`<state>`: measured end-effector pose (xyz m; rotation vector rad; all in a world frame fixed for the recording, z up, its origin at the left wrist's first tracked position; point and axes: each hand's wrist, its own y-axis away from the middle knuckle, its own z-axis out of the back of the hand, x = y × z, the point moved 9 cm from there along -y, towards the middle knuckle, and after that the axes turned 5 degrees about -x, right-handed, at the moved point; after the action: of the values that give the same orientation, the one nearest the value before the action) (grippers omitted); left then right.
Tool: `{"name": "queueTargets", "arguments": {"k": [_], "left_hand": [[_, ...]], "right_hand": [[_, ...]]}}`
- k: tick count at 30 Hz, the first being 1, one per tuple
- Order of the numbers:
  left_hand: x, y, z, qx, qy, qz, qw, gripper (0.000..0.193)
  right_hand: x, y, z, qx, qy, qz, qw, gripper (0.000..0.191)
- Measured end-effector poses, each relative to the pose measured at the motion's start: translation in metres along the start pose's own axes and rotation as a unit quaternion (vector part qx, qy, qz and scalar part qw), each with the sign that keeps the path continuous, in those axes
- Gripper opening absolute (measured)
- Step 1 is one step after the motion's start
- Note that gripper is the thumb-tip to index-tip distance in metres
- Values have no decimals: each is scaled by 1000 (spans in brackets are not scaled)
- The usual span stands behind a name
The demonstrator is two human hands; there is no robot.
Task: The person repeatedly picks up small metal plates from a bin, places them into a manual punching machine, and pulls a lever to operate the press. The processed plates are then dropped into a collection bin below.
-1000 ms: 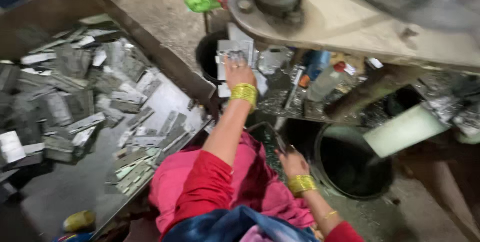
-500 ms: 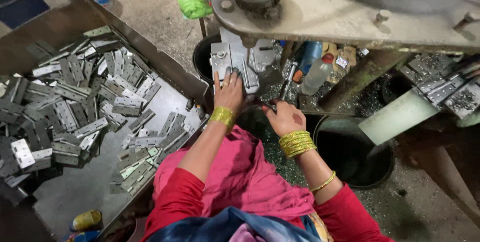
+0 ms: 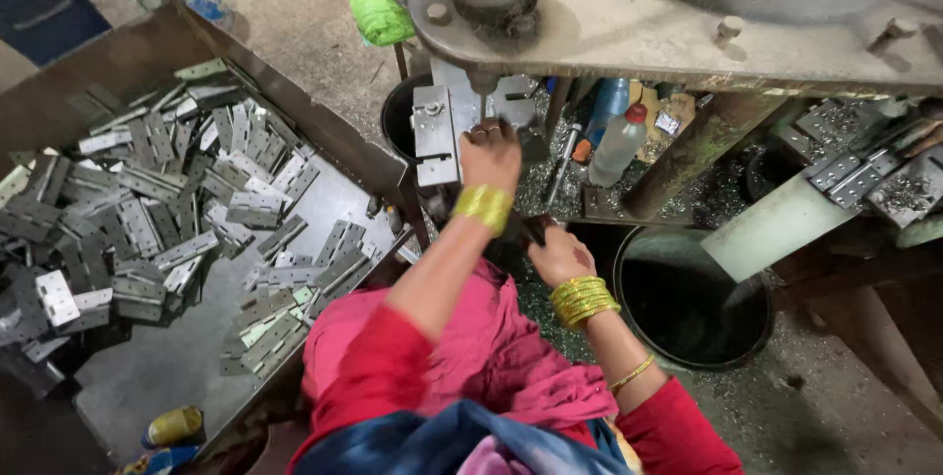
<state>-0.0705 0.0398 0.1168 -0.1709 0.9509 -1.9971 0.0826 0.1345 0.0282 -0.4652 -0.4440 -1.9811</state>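
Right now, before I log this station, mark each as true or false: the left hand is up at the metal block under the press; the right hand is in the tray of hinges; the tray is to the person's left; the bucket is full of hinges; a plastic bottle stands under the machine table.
1. The left hand is up at the metal block under the press: true.
2. The right hand is in the tray of hinges: false, it is low, in front of the body.
3. Tray to the left: true.
4. The bucket is full of hinges: false, it looks dark and hollow.
5. A plastic bottle stands under the table: true.
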Motion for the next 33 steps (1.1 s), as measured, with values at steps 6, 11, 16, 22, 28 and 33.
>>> {"name": "queueTargets", "arguments": {"k": [6,11,16,22,28,33], "left_hand": [[42,38,-19,42,108,171,978,40],[35,62,-36,225,-152,-5,962,32],[35,29,-28,125,-169,15,978,33],[48,38,-40,132,-144,41,980,33],[56,35,-52,193,-136,23,971,35],[59,27,-65,246,-152,50,956,41]], "right_hand": [[3,3,-6,47,-12,6,999,60],[29,-4,1,71,22,43,996,60],[22,-23,-4,70,9,64,995,61],[-61,19,-74,54,69,-92,992,63],[-94,-8,-100,66,52,-52,995,56],[-100,-11,-98,53,29,-62,996,64]]}}
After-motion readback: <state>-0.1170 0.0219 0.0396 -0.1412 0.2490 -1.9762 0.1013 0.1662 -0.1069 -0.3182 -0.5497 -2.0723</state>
